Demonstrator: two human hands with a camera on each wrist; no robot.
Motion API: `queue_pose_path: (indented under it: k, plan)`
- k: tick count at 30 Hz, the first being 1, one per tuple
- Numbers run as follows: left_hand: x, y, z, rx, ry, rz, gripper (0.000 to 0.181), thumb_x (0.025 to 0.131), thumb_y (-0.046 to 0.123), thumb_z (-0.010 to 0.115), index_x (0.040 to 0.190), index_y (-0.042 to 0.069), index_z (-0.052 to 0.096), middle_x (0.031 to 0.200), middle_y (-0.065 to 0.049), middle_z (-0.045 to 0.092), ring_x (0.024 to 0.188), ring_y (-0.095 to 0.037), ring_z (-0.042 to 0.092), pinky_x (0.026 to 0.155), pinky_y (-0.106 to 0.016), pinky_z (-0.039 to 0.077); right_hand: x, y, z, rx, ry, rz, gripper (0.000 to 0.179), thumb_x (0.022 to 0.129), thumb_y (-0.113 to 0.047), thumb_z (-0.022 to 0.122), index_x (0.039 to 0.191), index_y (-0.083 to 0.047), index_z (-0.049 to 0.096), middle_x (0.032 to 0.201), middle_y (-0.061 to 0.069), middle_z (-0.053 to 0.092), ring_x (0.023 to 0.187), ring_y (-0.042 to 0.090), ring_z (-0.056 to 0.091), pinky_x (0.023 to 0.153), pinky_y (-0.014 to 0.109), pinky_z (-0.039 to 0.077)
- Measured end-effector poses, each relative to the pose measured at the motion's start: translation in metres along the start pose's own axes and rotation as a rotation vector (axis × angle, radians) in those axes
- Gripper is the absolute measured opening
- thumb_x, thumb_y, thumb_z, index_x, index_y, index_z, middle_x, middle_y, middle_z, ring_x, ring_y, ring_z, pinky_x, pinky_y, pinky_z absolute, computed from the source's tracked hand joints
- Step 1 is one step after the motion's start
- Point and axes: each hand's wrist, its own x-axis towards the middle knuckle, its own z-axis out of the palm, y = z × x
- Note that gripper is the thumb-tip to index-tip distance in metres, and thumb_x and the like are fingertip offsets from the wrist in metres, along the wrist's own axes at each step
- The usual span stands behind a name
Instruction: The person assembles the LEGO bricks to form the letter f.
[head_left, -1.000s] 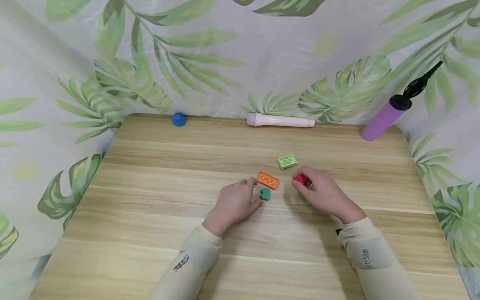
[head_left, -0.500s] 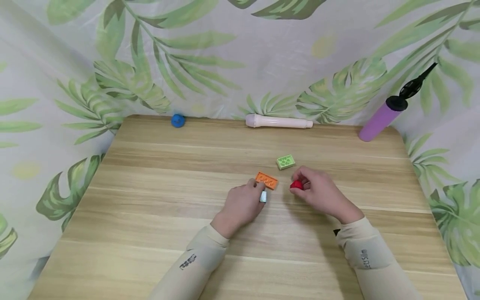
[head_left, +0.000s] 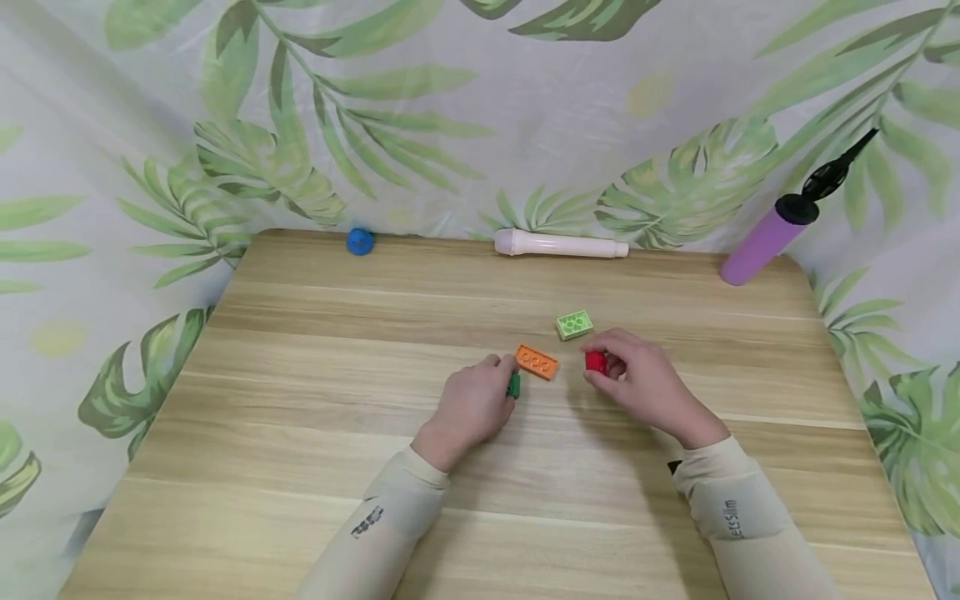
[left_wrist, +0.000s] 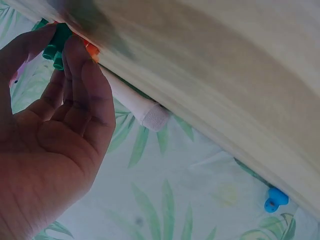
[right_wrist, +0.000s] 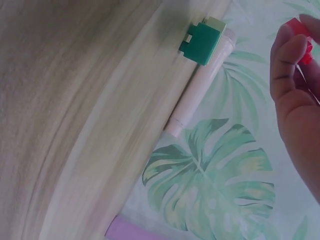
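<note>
My left hand pinches a dark green toy brick between thumb and fingers, just left of an orange brick. The left wrist view shows the green brick with its studs pointing out past my fingertips. My right hand holds a small red brick between thumb and fingers; part of it is hidden by them. The orange brick and a light green brick lie on the table with their hollow undersides up. In the right wrist view, the red brick shows at the fingertips.
Along the back edge of the wooden table lie a blue toy and a pale pink microphone-shaped thing. A purple cylinder with a black top stands tilted at the back right. Leaf-patterned cloth hangs behind.
My left hand moved right over the green brick, then back left with it in its grip. The red brick has turned a little in my right hand. The orange and light green bricks stayed put.
</note>
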Motion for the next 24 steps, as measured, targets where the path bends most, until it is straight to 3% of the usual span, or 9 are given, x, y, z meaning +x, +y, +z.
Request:
queue_pose_path:
  k: [6,14,19,24]
  plan:
    - [0.002,0.0,0.001,-0.038,-0.047,-0.033,0.042,0.095,0.015,0.078,0.134,0.009,0.065,0.109,-0.008,0.073,0.082,-0.019,0.068,0.066,-0.037,0.059,0.0,0.0,0.001,0.017,0.002,0.005,0.04,0.088,-0.001,0.082,0.127,0.001,0.072,0.12,0.013,0.071,0.086,0.018,0.066,0.076,0.029,0.058]
    - [0.001,-0.004,-0.001,-0.062,-0.054,-0.063,0.043,0.096,0.02,0.079,0.135,0.009,0.066,0.114,-0.009,0.075,0.087,-0.02,0.07,0.069,-0.04,0.059,0.002,-0.003,0.002,0.046,-0.002,0.067,0.042,0.091,-0.001,0.079,0.131,-0.002,0.065,0.104,0.011,0.071,0.086,0.019,0.068,0.079,0.04,0.06]
    - [0.002,-0.006,-0.001,-0.073,-0.052,-0.05,0.039,0.096,0.019,0.078,0.133,0.011,0.067,0.111,-0.006,0.075,0.084,-0.018,0.068,0.067,-0.039,0.058,0.009,-0.005,0.008,0.041,-0.017,0.016,0.04,0.091,0.0,0.079,0.129,0.0,0.068,0.114,0.012,0.069,0.09,0.02,0.068,0.081,0.039,0.061]
    - [0.002,-0.006,0.0,-0.075,-0.06,-0.051,0.039,0.096,0.021,0.079,0.132,0.012,0.067,0.112,-0.006,0.076,0.085,-0.019,0.069,0.07,-0.04,0.059,0.018,-0.014,0.019,0.05,-0.096,0.001,0.045,0.091,-0.001,0.078,0.135,0.003,0.067,0.113,0.012,0.07,0.091,0.019,0.069,0.082,0.039,0.061]
